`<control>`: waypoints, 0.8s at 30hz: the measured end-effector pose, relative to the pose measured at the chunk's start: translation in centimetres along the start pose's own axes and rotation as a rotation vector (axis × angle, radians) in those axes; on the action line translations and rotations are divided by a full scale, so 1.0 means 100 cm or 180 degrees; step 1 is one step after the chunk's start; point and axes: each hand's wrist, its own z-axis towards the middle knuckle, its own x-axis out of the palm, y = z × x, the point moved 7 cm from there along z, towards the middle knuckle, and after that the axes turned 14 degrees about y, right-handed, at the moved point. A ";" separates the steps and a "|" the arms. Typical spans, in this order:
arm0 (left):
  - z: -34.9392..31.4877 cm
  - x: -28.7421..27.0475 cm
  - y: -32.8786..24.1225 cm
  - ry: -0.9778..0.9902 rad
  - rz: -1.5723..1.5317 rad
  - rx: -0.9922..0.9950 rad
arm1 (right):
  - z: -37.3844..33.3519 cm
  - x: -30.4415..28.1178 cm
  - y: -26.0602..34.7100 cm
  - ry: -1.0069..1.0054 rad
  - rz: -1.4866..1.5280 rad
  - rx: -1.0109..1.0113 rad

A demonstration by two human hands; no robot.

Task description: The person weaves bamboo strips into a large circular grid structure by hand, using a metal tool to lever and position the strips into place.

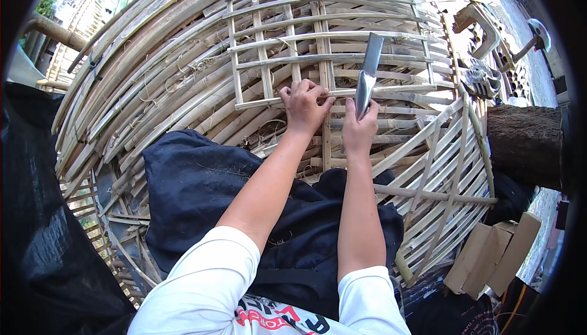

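Sunlit outdoor yard, log stump (526, 145), cardboard boxes (492, 258)

1. The single head-worn fisheye view is looking steeply down from above the person's own shoulders, with both forearms entering from the lower edge.
2. It is facing forward over a bamboo lattice (342, 59), sitting close.
3. Straight slats are bending toward the dark circular rim.

You are gripping a glossy, smooth metal blade (369, 75) over matt, fibrous split-bamboo lattice (269, 59); at 3 o'clock rough-barked log (526, 142) is sitting, matt brown cardboard (492, 258) below it.
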 end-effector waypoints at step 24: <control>-0.001 0.001 0.011 -0.0053 -0.0144 -0.0041 | -0.097 0.000 -0.004 0.0696 -0.1823 -0.0033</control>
